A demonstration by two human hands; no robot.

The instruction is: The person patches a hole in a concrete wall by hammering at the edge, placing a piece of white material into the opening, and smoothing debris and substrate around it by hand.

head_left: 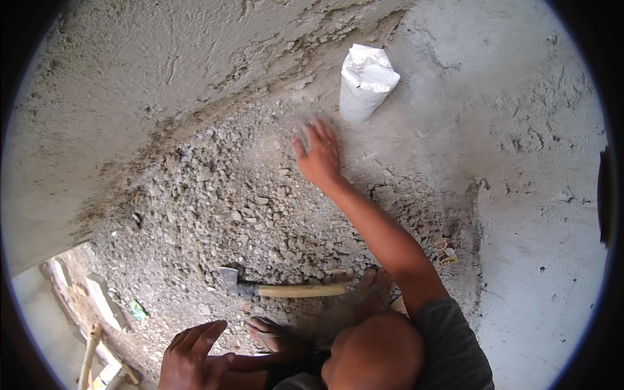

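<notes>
My right hand (318,153) reaches forward over the rubble, fingers spread and slightly blurred, holding nothing. Just beyond it, to the right, a pale upright pipe (361,103) stands near the corner of the walls, its top covered by a crumpled white wrapping (369,68). Low on the left is my left hand (192,356), raised with the fingers loosely bent and apart; nothing shows in it. Between my feet and the rubble lies a hatchet (302,290), its metal head to the left and its pale wooden handle to the right.
Loose broken rubble (221,201) covers the ground. A rough plastered wall (130,97) rises at the left, and a grey wall (539,273) at the right. Wooden sticks (91,354) and a pale block (104,300) lie at lower left. My bare foot (266,333) is beside the hatchet.
</notes>
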